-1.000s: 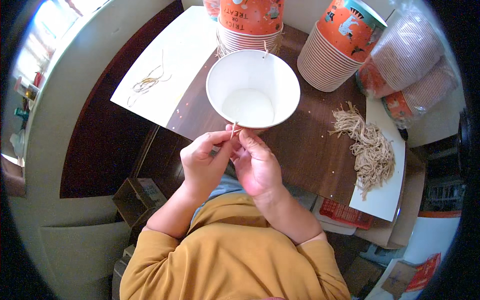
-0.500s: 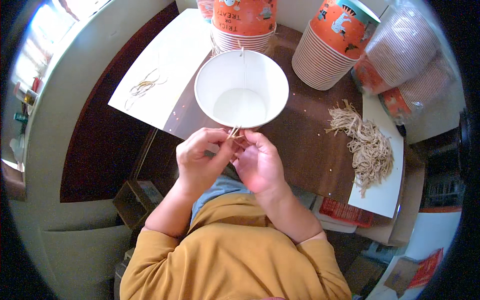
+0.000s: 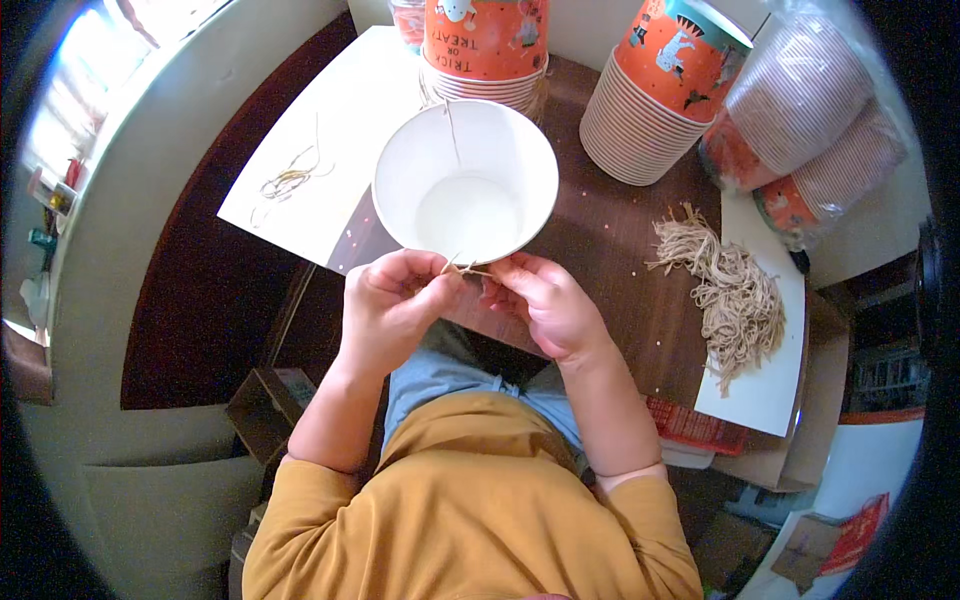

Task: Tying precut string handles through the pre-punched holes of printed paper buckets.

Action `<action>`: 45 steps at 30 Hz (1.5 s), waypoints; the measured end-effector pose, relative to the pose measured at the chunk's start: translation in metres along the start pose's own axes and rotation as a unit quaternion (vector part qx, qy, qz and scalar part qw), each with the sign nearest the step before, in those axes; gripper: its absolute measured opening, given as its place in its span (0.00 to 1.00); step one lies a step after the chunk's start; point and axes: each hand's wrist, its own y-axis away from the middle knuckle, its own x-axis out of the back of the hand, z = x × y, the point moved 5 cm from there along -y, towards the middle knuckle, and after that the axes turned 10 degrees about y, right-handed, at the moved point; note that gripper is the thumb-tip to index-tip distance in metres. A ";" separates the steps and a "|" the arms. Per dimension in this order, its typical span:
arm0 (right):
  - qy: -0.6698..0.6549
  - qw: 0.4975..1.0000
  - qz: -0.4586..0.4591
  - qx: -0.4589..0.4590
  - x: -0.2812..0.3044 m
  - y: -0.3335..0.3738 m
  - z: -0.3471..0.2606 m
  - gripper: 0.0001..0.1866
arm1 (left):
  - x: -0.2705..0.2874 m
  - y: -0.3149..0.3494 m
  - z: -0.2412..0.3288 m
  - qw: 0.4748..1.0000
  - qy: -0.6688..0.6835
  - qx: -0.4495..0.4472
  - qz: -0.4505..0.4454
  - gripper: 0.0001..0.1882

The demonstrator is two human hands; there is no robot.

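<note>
A white paper bucket (image 3: 465,190) stands at the near edge of the brown table, its open mouth tilted toward me. At its near rim, a thin beige string (image 3: 466,269) runs between my two hands, seemingly with a small knot or loop in it. My left hand (image 3: 395,300) pinches the string between thumb and forefinger. Closed on the string's other side is my right hand (image 3: 545,300), its fingers close against the bucket's rim. Another piece of string hangs over the far rim down the inside wall. The fingertips partly hide the string's ends.
A heap of beige strings (image 3: 735,300) lies on white card at the right. Orange printed bucket stacks (image 3: 650,110) stand at the back, with plastic-wrapped stacks (image 3: 800,100) at far right. Loose strings (image 3: 290,180) rest on a white sheet (image 3: 350,100) at the left.
My hands have moved apart, drawing the string out sideways between them. The bucket has shifted and turned slightly to the left.
</note>
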 end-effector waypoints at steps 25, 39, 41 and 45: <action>0.534 0.632 0.230 0.513 -0.047 0.026 -0.064 0.05 | -0.009 -0.004 0.045 0.956 -0.093 -0.268 -0.071 0.01; 0.504 0.763 0.120 0.387 -0.030 0.043 -0.084 0.15 | -0.010 -0.017 0.044 0.910 0.278 -0.134 -0.279 0.08; 0.457 0.815 0.113 0.338 -0.012 0.039 -0.107 0.23 | -0.005 -0.019 0.042 0.889 0.298 -0.114 -0.329 0.07; 0.666 0.710 0.169 0.154 0.020 -0.003 -0.151 0.33 | -0.016 -0.022 0.028 0.841 0.358 -0.073 -0.399 0.05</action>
